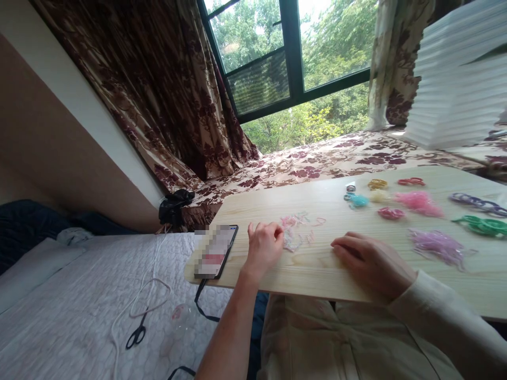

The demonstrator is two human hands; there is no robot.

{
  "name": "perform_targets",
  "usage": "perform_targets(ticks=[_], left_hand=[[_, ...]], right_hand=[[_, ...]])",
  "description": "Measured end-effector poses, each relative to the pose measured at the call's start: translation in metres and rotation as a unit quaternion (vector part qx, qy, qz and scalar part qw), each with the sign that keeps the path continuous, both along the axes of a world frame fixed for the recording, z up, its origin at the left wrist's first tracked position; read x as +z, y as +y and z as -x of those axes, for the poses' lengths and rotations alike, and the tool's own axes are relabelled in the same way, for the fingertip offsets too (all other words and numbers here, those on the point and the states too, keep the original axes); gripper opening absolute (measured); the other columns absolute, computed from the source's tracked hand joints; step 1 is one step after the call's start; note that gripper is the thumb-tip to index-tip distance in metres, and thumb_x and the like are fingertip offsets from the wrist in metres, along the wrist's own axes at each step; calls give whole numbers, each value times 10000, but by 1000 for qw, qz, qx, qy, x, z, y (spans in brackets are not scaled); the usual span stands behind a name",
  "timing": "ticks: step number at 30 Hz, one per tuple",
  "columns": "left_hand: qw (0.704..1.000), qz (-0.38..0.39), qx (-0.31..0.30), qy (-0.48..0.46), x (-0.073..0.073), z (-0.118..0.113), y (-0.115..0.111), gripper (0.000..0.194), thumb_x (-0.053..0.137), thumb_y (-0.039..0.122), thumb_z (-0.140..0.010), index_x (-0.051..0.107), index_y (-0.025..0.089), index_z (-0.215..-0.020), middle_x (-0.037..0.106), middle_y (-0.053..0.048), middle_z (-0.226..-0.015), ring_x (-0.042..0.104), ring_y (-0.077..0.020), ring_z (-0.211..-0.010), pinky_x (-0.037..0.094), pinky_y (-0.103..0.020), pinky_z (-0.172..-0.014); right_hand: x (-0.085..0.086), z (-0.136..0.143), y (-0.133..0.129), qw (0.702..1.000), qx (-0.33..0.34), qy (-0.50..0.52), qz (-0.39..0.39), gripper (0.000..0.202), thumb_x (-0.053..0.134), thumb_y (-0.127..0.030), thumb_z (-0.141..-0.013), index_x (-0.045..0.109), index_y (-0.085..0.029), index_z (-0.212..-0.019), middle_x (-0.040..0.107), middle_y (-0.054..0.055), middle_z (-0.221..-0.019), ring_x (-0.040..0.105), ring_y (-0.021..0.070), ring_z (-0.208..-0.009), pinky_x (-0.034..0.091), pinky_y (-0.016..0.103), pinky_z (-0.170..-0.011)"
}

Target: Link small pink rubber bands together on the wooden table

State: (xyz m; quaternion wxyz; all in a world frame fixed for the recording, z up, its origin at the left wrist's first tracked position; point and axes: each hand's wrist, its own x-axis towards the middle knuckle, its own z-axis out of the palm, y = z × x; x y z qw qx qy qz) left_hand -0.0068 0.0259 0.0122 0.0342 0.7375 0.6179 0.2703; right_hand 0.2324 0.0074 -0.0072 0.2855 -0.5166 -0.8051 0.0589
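Observation:
My left hand [264,243] is at the left edge of a loose pile of thin pink, white and pale green strips [297,229] on the light wooden table [253,208]. Its fingers are curled in a pinch, and whatever lies between the fingertips is too small to make out. Just right of that pile, my right hand [368,258] rests palm down on the tabletop, fingers stretched out close together and apart from the strips. A phone [216,253] with a blurred screen lies left of my left hand.
Small heaps of coloured strands lie at the right: lilac [438,248], pink [422,203], turquoise [358,200] and green [483,226]. Behind the table are a window and a patterned sill cover [336,153]. Black-handled scissors [137,335] and a white cable lie on the bed [79,295].

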Motion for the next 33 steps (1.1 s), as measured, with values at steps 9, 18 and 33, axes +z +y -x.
perform_targets(ticks=[9,18,33], left_hand=[[1000,1,-5,-31,1,-1,-2,171,622,130,-839,745,244,-870,769,-19,-933,637,-211,-1015,313,-466,-1128],[999,-8,-15,-40,3,-5,-5,164,621,127,-837,737,233,-792,756,-26,-911,613,-214,-1008,306,-483,-1124],[988,6,-133,-76,4,-50,-15,169,617,149,-837,734,261,-790,761,-9,-933,590,-234,-1177,248,-504,-1201]], right_hand=[[1,1,0,1000,-6,3,12,311,440,-367,-900,721,-239,-857,718,49,-849,678,185,-724,462,297,-630],[-2,0,0,1000,-2,-4,-10,309,438,-344,-912,720,-232,-856,715,44,-831,674,170,-703,454,283,-612],[-5,3,-2,980,48,86,-172,197,543,-294,-915,694,-221,-1019,692,55,-883,614,128,-624,516,275,-612]])
